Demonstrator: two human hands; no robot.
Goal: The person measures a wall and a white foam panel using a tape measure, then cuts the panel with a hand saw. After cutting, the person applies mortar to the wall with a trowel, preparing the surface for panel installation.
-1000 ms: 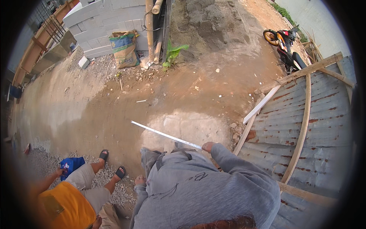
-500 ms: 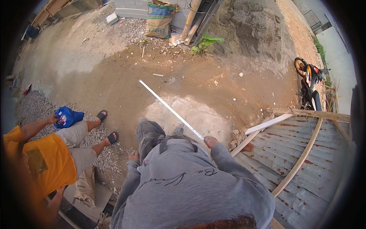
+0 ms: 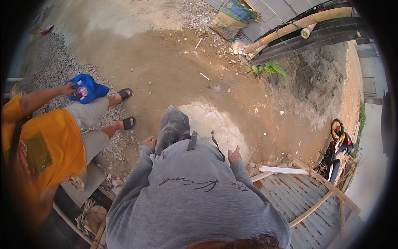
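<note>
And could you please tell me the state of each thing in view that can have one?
Left hand: lowered, grip unclear
Right hand: a digit extended, grip unclear
Blue bag: held by a co-worker's hand
Sack: bulging
Motorcycle: riderless
Corrugated sheet: rust-streaked
Plant: in green leaf

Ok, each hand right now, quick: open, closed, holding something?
Left hand: nothing held shows; open or closed cannot be told.
Right hand: one digit juts out; whether it grips anything cannot be told.
</note>
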